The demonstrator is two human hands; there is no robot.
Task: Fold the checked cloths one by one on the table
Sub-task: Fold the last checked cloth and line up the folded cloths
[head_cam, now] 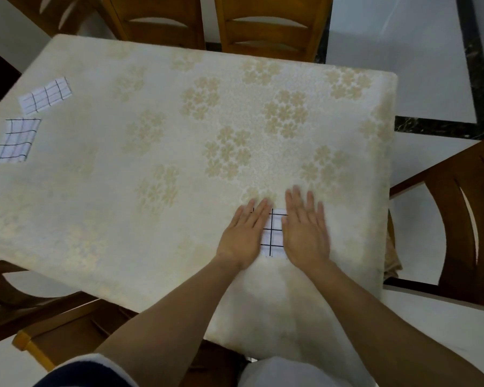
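- Flat, straight-fingered left hand (243, 236) pressing the left part of a folded checked cloth (274, 233).
- Right hand (305, 230) equally flat, grasping nothing, covering its right part.
- Only a strip visible between both hands, near the table's (151, 107) right edge.
- Second folded cloth (45, 94) and third folded cloth (16, 141) well apart, far left.

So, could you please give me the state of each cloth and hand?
White black-checked cloth between the hands: folded, pressed flat.
Farther white checked cloth at left: folded, flat.
Nearer white checked cloth at left: folded, flat.
Left hand: open, pressing cloth.
Right hand: open, pressing cloth.
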